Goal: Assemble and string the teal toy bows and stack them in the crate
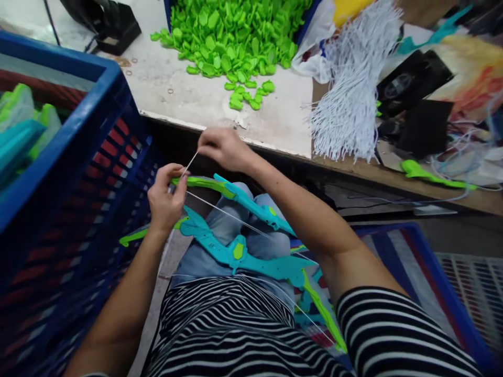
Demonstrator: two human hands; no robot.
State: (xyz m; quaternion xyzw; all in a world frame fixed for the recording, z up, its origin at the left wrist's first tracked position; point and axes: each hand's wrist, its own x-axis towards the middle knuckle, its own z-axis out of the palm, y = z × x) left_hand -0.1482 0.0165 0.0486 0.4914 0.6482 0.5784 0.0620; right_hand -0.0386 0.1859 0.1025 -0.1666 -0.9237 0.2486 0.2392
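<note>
Across my lap lie two toy bows with turquoise middles and lime-green limbs. My left hand [165, 195] is closed around the green limb end of the farther toy bow [253, 205]. From there a short length of white string [191, 163] runs up, taut, to my right hand [225, 148], whose fingers pinch it. Another stretch of white string spans below that bow. The nearer toy bow [212, 246] rests on my thighs, its own string slack over my striped shirt. The knot, if any, at the limb tip is hidden by my left fingers.
A heap of small green plastic parts [223, 42] spills onto the white worktop [176, 99]. Right of it lies a bundle of white strings [349, 94]. A blue crate [90, 99] with toy parts stands at my left. A blue-rimmed bin [426, 251] sits low right.
</note>
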